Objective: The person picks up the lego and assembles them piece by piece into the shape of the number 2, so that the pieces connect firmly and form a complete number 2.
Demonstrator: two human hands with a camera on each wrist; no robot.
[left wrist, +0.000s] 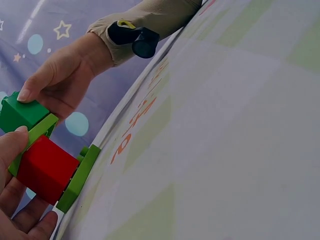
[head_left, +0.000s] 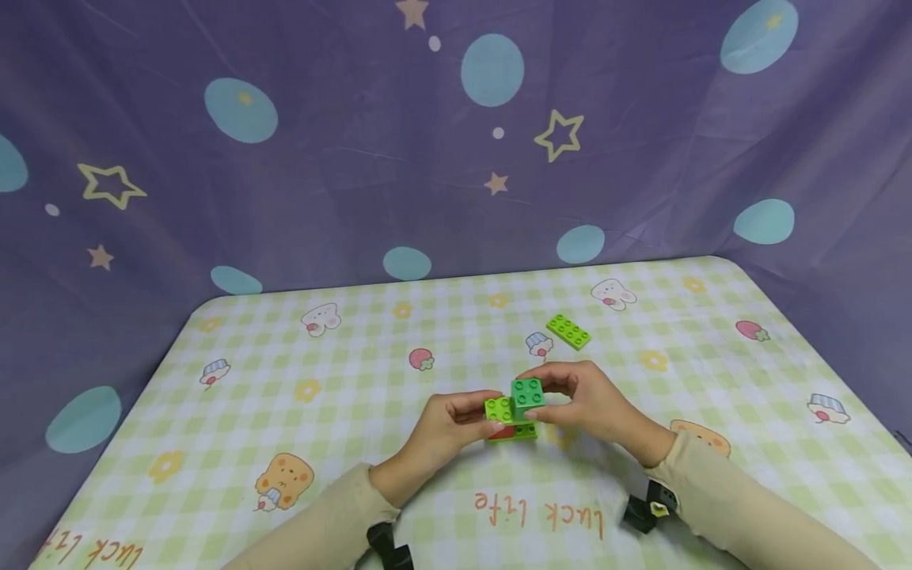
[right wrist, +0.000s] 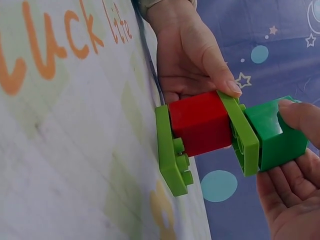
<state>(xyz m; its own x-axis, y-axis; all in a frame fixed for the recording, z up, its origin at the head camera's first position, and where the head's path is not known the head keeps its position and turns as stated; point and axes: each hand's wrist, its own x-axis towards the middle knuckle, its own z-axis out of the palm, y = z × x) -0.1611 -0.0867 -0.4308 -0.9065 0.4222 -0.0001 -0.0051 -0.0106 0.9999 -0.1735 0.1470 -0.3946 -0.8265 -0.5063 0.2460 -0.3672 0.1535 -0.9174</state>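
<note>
A small toy brick stack stands on the table: a lime base plate [right wrist: 170, 155], a red brick [left wrist: 47, 167] on it, and an upper lime plate [head_left: 499, 409] across the top. My left hand [head_left: 450, 427] grips this stack from the left, its thumb at the edge of the upper plate. With thumb and fingers, my right hand [head_left: 594, 400] pinches a darker green brick [head_left: 528, 396] at the right end of that plate. This brick meets the plate; whether it is fully pressed down I cannot tell. Studs show at one end of the base plate.
Another lime plate [head_left: 568, 332] lies flat on the table, beyond my right hand. A checked cloth with printed pictures covers the table [head_left: 356, 356]. Behind its far edge hangs a purple curtain [head_left: 342, 182] with stars and blue ovals.
</note>
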